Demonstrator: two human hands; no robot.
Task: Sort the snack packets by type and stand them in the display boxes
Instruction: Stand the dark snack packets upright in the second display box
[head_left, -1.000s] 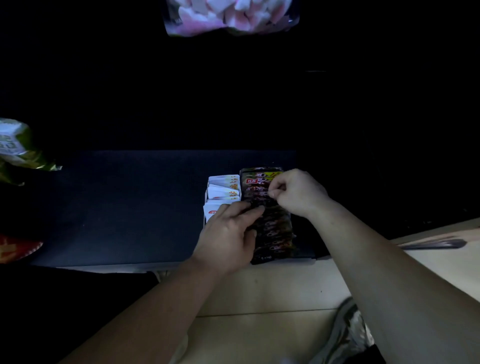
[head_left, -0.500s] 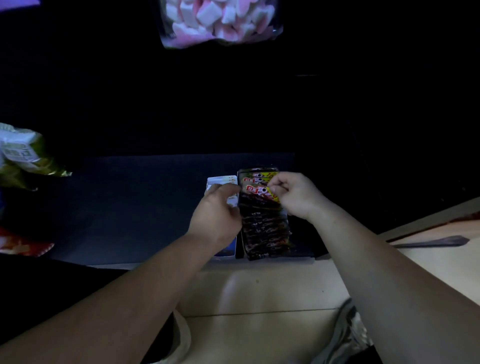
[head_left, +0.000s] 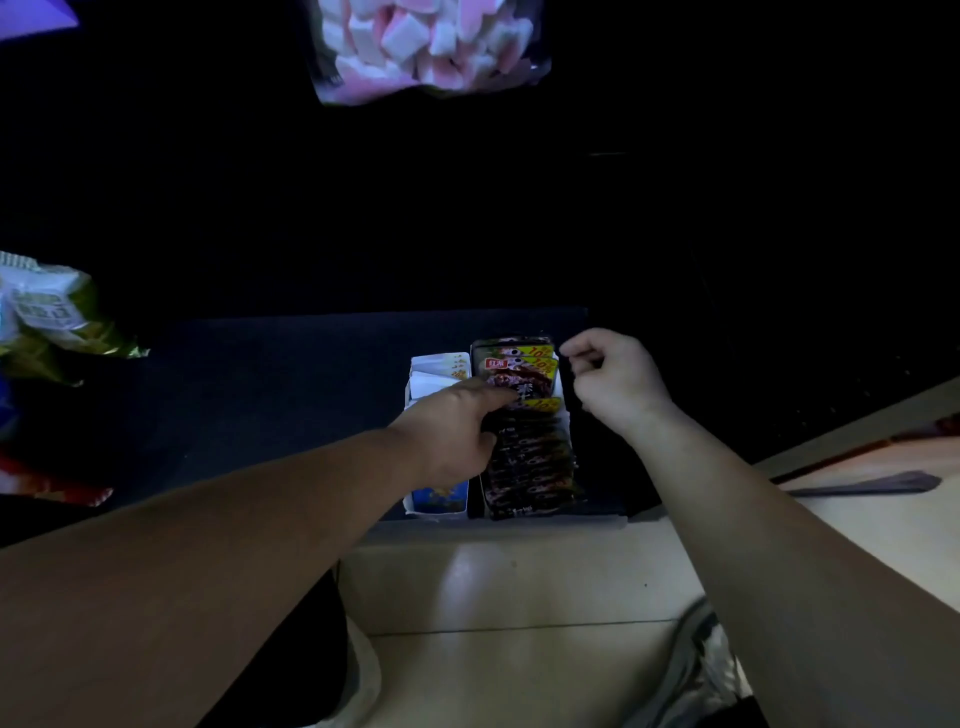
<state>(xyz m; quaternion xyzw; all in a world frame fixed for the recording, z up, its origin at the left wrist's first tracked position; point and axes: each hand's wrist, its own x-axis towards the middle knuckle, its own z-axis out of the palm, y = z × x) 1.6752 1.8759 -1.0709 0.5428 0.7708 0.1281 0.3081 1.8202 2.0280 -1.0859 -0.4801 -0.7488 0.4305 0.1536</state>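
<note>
scene very dark; upper half nearly black, no detail recoverable there. the walls of the box holding the dark packets (head_left: 530, 457) merge with the shelf (head_left: 260, 395); only its front edge is faintly seen. print on the near packets is unreadable.

left hand (head_left: 452, 431): back towards camera, reaching across the white display box (head_left: 439, 501). one finger lies straight on the face of a far packet; the rest are hidden behind the hand, so whether it clasps anything cannot be told. it covers the middle of the white box.

right hand (head_left: 608, 379): just right of the far end of the dark row, fingers curled in, thumb and forefinger close together. too dark to tell whether they pinch anything.

surroundings: bag of pink and white marshmallows (head_left: 426, 47), top centre, cut off by the frame. green bag (head_left: 47, 317) and red packet (head_left: 52, 486) at the left edge, both cropped. pale floor (head_left: 519, 582) below the shelf; a flat dark strip (head_left: 862, 483) lies on it at right.

orientation: the dark row's long axis runs from near to far, parallel to and touching the white box's right side. far packets stand upright, red label and yellow corner facing the camera. white packets (head_left: 436, 374) stand at the far end of their box.
</note>
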